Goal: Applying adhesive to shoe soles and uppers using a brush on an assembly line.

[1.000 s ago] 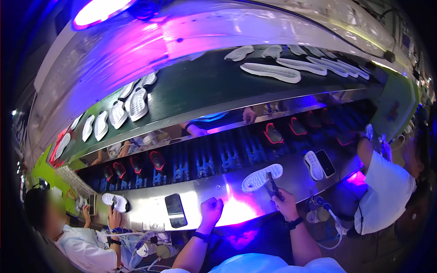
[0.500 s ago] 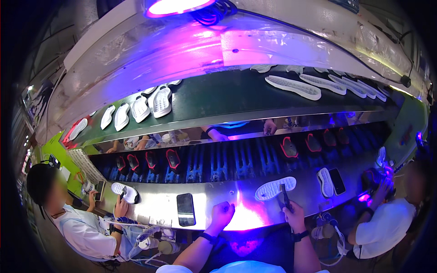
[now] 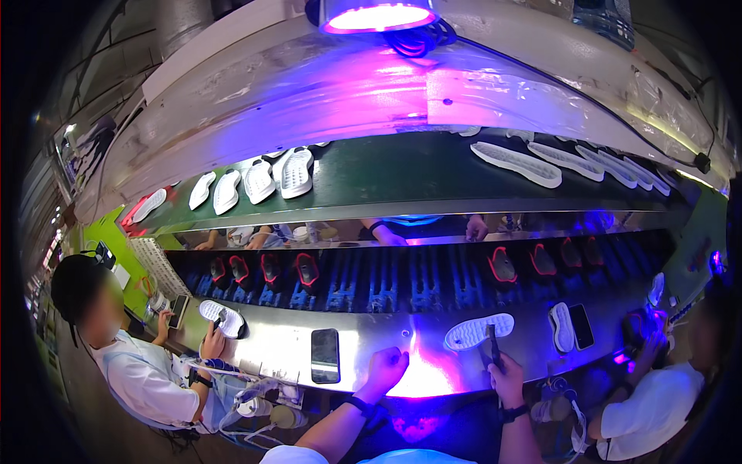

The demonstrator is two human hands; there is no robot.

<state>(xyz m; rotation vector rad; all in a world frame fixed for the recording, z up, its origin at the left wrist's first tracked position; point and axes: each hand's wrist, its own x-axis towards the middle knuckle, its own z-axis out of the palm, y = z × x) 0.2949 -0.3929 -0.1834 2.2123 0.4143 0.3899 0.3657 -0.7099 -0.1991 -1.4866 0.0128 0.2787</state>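
Note:
My right hand (image 3: pixel 507 377) is wrapped round a pair of dark pliers (image 3: pixel 492 346), their jaws pointing away from me. The tip of the pliers overlaps the near edge of a white shoe sole (image 3: pixel 469 333) that lies flat on the metal ledge; whether it grips the sole I cannot tell. Fingers curled, my left hand (image 3: pixel 386 372) is closed over the brightly lit ledge. Anything inside it is hidden. To its left lies a black phone (image 3: pixel 325 356).
Behind the metal ledge (image 3: pixel 270 336), a dark blue-slatted conveyor (image 3: pixel 379 290) carries red-edged shoe parts (image 3: pixel 308 269). White soles (image 3: pixel 516 164) rest on the green belt (image 3: pixel 386 174) above. A lamp (image 3: pixel 379 17) hangs overhead. Co-workers sit on both sides; a sole (image 3: pixel 563 327) and phone (image 3: pixel 581 327) lie right.
The whole view has shifted slightly right and down. The handles of the pliers look more spread. My left hand stays closed, and the sole keeps its place on the ledge.

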